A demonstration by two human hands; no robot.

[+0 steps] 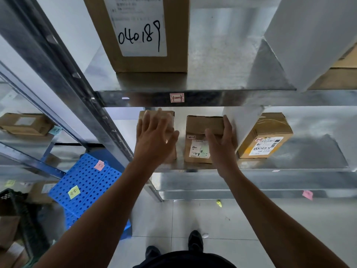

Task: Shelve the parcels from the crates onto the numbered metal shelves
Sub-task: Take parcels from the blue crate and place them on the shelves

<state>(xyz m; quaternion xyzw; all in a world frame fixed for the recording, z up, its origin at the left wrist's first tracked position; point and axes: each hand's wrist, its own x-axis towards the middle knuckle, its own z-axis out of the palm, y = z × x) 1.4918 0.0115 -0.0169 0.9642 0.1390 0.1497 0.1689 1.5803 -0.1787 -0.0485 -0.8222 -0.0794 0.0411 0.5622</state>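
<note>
Three brown parcels (266,132) on the shelf (289,172) — my left hand (154,136) splays on the nine-o'clock parcel (169,115), my right hand (222,146) against the middle parcel (201,124).

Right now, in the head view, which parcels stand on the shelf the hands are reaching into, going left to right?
Small cardboard box → labelled cardboard box → white parcel → taped tan box.

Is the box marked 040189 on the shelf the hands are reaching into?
No, the box marked 040189 stands on the upper shelf, above the one where the left hand and right hand reach.
</note>
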